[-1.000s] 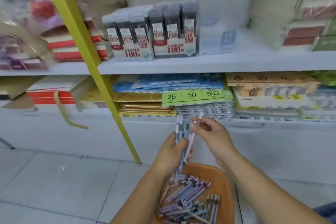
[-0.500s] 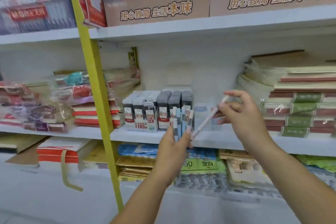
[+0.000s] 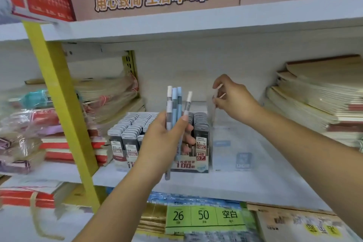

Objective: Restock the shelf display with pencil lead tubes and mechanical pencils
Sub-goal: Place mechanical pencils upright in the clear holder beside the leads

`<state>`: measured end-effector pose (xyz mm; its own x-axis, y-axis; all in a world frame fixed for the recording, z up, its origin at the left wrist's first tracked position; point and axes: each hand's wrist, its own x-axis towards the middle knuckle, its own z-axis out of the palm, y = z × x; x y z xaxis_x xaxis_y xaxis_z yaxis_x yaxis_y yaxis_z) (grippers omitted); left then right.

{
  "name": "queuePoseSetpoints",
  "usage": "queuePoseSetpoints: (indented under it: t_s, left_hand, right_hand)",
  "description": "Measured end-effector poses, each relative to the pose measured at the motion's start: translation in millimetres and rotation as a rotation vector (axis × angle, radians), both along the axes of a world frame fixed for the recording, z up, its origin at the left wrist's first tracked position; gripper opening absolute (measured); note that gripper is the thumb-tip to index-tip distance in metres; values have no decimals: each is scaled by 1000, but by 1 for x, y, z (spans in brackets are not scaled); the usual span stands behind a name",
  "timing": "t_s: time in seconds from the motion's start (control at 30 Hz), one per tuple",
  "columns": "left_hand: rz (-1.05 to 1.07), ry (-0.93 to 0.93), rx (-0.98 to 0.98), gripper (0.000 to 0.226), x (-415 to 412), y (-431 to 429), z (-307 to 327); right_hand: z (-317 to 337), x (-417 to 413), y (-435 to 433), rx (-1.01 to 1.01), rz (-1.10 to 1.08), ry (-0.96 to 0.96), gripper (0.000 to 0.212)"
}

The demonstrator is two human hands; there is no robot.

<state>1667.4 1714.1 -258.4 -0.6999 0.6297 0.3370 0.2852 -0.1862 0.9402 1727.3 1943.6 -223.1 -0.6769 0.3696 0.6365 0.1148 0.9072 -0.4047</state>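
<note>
White shelf (image 3: 265, 180) w/ lead tube boxes (image 3: 200, 133) mid, prob. clear box (image 3: 231, 149) just beside, notebook stacks (image 3: 310, 100) R, wrapped stacks (image 3: 25, 139) L.

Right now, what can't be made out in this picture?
Head view only.
The pencil in the right hand: mostly hidden in its grip, blurred.
The clear display box: transparent and blurred, contents unclear.
The lead tubes: middle labels covered by the left hand and its mechanical pencils.
The wrapped stacks at left: motion blur.

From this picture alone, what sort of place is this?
Probably a stationery shop: display boxes of pencil lead tubes on a white shelf, stacked notebooks beside them.
</note>
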Motion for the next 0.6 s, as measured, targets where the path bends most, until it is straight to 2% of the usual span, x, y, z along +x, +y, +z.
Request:
queuePoseSetpoints:
  t_s: [0.17,0.4,0.6]
  left_hand:
    - [-36,-28,-18,27,-2,3,5]
    - [-15,31,-85,31,-2,4,6]
    - [-33,-27,-21,24,0,2,5]
  right_hand:
    - [-6,-4,5,-29,14,25,30]
    - [-10,-3,1,18,13,72,28]
    - [-11,-1,-1,37,9,84,27]
